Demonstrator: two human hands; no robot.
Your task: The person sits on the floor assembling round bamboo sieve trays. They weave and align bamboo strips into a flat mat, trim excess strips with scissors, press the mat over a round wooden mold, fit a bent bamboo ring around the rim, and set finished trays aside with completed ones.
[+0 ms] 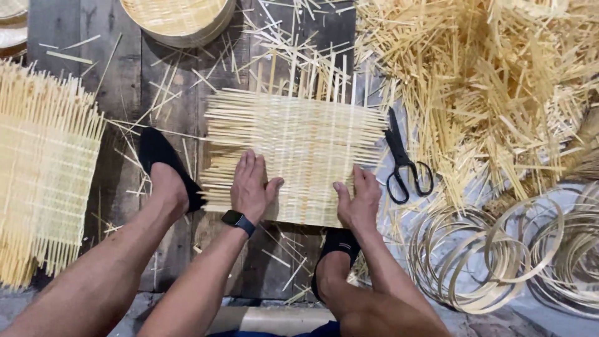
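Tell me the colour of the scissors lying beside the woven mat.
The metal scissors are black, seen best in the head view.

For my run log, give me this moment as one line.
left hand: flat on woven bamboo mat | right hand: pressing mat's near edge | scissors: right of mat, untouched

Counts: 2 hands, left hand (251,187) and right hand (357,201). 2 black shoes (163,160). 1 wristwatch (238,221). 1 pair of scissors (404,161). 2 flat woven mats (293,148). 1 round woven basket (178,20). Bamboo hoops (499,256) and loose splints (493,75): too many to count.
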